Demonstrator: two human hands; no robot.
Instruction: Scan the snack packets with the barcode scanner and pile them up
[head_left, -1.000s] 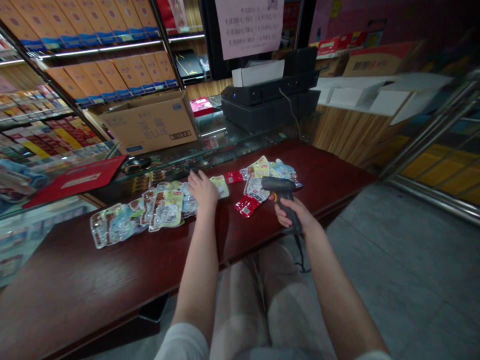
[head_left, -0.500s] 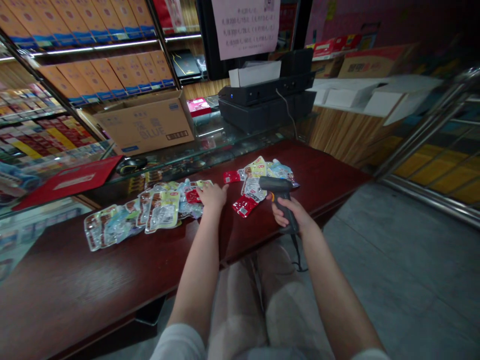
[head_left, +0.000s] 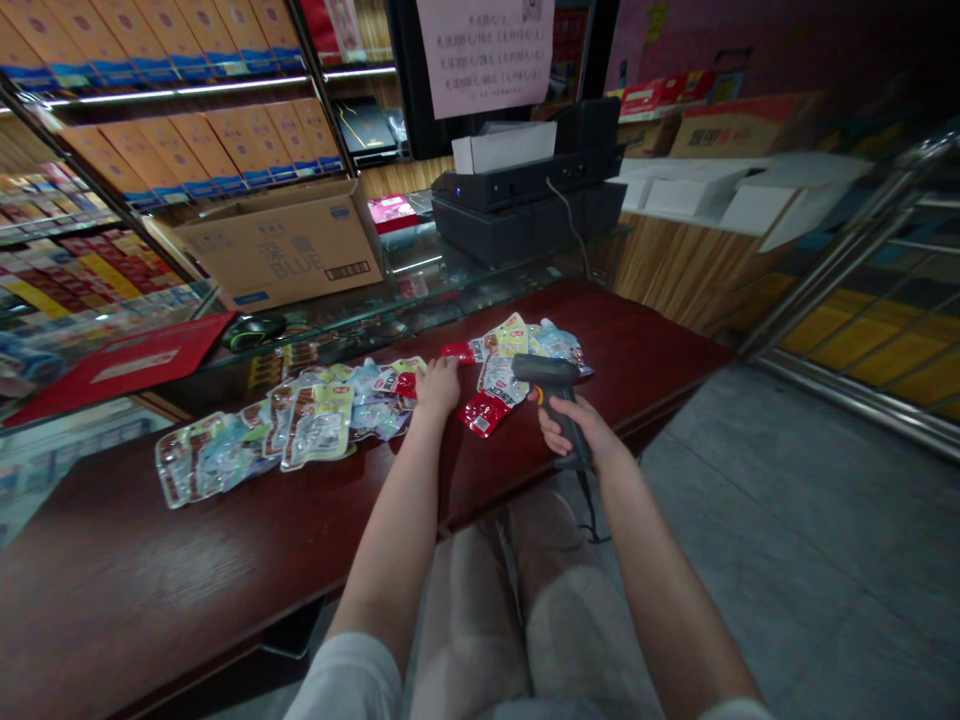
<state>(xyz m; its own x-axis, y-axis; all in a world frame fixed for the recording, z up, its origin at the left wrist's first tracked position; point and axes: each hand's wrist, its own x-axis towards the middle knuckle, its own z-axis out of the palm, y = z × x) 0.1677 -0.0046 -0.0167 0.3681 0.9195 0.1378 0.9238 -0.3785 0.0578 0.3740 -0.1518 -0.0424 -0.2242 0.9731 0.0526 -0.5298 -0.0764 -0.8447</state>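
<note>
My left hand (head_left: 440,388) sits further right than half a second ago, and the shiny red-and-white plastic packet (head_left: 405,382) just left of its fingers shows more of its face than it did then. My right hand (head_left: 595,430) keeps the same hold, its fingers wrapped round the handle of a dark grey, pistol-shaped plastic barcode scanner (head_left: 546,371) with a yellow trigger. Left of my left hand, a row of glossy, crinkled plastic pouches (head_left: 319,425), printed brown, yellow-green and pale blue, lies overlapping on the polished dark red wooden table (head_left: 187,565). Between my hands and beyond them is a smaller heap of similar pouches (head_left: 508,335), with a wrinkled red packet (head_left: 482,412) at its near edge. My left fingers are slightly bent with their undersides hidden, so I cannot tell whether they pinch anything. The scanner's head covers part of the heap, the small print is blurred, and the black cord (head_left: 586,500) drops below my right hand.
</note>
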